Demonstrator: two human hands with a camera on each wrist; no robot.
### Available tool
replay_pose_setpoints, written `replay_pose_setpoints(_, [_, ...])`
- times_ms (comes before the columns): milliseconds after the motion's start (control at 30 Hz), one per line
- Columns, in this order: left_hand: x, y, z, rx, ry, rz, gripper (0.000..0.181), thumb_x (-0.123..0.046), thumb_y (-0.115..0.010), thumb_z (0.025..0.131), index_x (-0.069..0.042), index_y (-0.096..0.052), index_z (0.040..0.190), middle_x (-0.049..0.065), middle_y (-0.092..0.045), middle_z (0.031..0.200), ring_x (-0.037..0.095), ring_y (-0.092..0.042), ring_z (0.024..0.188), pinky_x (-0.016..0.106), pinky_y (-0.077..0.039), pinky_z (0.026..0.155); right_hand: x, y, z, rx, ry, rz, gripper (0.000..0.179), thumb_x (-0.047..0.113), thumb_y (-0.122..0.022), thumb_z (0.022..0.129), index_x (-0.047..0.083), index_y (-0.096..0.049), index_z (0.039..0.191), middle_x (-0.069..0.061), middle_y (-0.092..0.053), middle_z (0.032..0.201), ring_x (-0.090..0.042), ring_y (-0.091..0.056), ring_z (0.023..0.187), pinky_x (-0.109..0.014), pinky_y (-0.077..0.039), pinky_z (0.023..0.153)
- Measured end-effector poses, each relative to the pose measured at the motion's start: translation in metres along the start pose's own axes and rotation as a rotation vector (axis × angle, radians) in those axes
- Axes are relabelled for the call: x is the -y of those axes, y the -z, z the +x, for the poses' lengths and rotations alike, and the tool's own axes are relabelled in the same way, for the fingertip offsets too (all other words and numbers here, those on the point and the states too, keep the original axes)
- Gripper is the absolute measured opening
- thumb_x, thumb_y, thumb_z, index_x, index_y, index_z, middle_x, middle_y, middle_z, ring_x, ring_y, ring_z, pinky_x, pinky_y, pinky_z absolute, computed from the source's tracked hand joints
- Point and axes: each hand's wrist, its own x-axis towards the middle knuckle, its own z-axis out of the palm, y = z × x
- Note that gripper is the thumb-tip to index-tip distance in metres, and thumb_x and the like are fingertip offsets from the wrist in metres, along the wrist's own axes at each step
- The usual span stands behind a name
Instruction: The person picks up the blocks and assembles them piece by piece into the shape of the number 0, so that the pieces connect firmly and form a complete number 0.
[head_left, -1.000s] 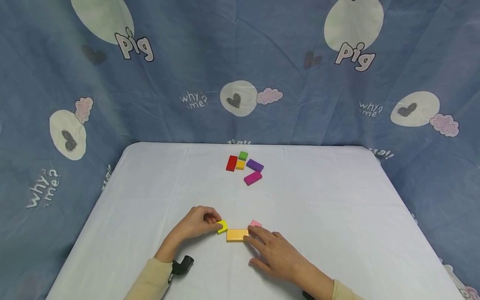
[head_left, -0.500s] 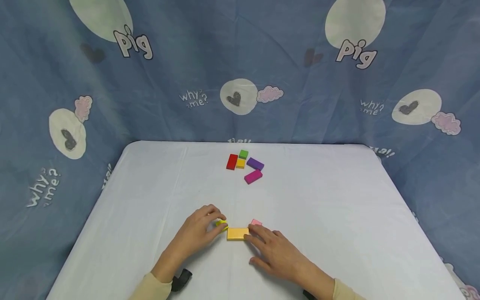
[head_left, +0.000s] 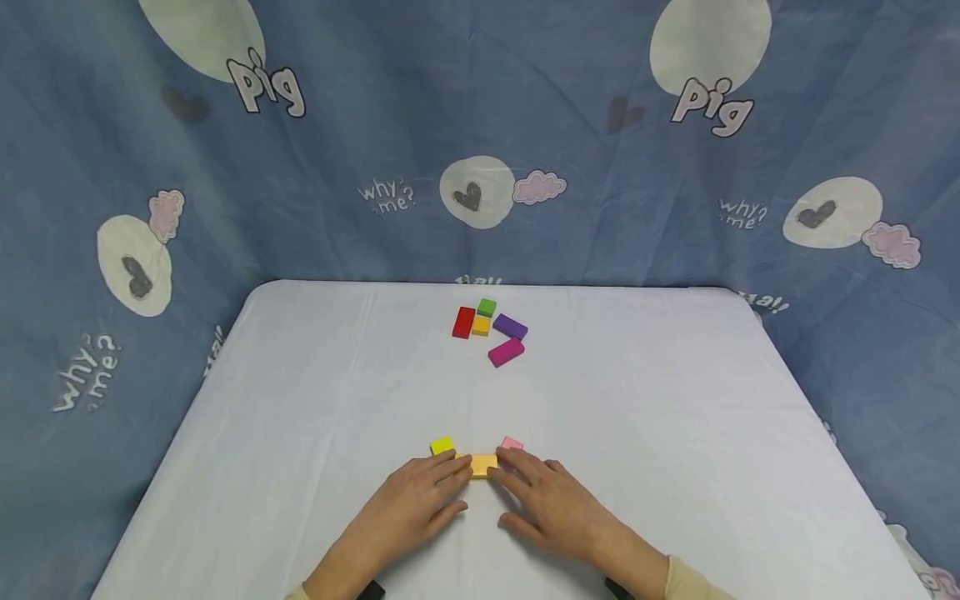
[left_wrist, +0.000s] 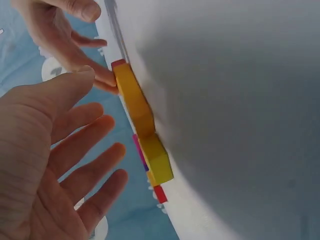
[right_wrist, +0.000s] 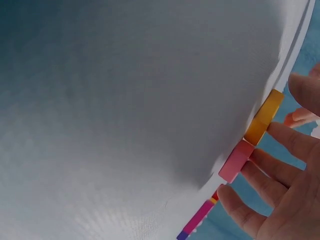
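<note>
An orange-yellow rectangular block [head_left: 483, 467] lies near the front of the table, its left part covered by my left hand [head_left: 412, 504]. That hand's fingers are spread and hold nothing. A small yellow block [head_left: 442, 445] sits just beyond its fingertips, by the orange block's far left corner, and shows in the left wrist view [left_wrist: 157, 162]. My right hand [head_left: 555, 508] has its fingers extended at the orange block's right end. Its fingertips touch or nearly touch a pink block [right_wrist: 236, 161], partly hidden in the head view.
Farther back on the white table [head_left: 637, 400] lie a red block [head_left: 463, 322], a green block [head_left: 487, 307], a small amber block [head_left: 482, 326], a purple block [head_left: 511, 326] and a magenta block [head_left: 506, 352]. Behind the table hangs a blue printed cloth [head_left: 585, 108].
My left hand has let go of the yellow block and moved right and nearer, over the orange block's left end. The yellow block stays at its far left corner. My right hand stays put.
</note>
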Motion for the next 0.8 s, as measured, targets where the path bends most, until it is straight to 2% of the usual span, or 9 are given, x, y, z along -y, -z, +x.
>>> replay_pose_setpoints(200, [-0.0026,-0.0034,-0.0037,0.065,0.014,0.023,0.052,-0.039,-0.066,0.093,-0.006,-0.061,0.133,0.008,-0.05,0.144,0.028,-0.046,0.132,0.04,-0.044,0.101,-0.0001,0.0001,0.001,-0.003,0.001,0.003,0.057,0.048,-0.056,0.096,0.018,-0.046,0.144,-0.006,-0.037,0.152,-0.021,-0.038,0.137,-0.046,-0.047,0.095])
replay_pose_setpoints(433, [-0.0021,-0.0064,-0.0048,0.115,0.044,-0.041,0.052,-0.039,-0.067,0.092,-0.005,-0.062,0.131,0.008,-0.047,0.146,0.028,-0.044,0.134,0.04,-0.046,0.099,-0.0006,0.0004,0.001,0.005,0.004,0.009,0.057,0.047,-0.056,0.097,0.018,-0.045,0.144,-0.006,-0.037,0.152,-0.021,-0.04,0.135,-0.046,-0.047,0.094])
replay_pose_setpoints(667, [-0.0016,-0.0036,-0.0054,0.172,0.097,-0.113,0.069,-0.042,-0.076,0.082,-0.007,-0.056,0.137,0.005,-0.042,0.151,0.026,-0.037,0.139,0.04,-0.048,0.096,0.0,0.0012,0.0024,0.038,-0.02,0.035,0.057,0.048,-0.055,0.097,0.02,-0.044,0.145,-0.005,-0.035,0.153,-0.021,-0.038,0.137,-0.047,-0.044,0.098])
replay_pose_setpoints(800, [-0.0017,-0.0037,-0.0054,0.17,0.111,-0.139,0.07,-0.042,-0.077,0.08,-0.008,-0.056,0.137,0.004,-0.042,0.151,0.026,-0.036,0.139,0.04,-0.049,0.094,-0.0001,0.0006,0.0029,0.039,-0.026,0.04,0.055,0.048,-0.055,0.097,0.02,-0.046,0.144,-0.004,-0.036,0.152,-0.02,-0.038,0.137,-0.047,-0.044,0.099])
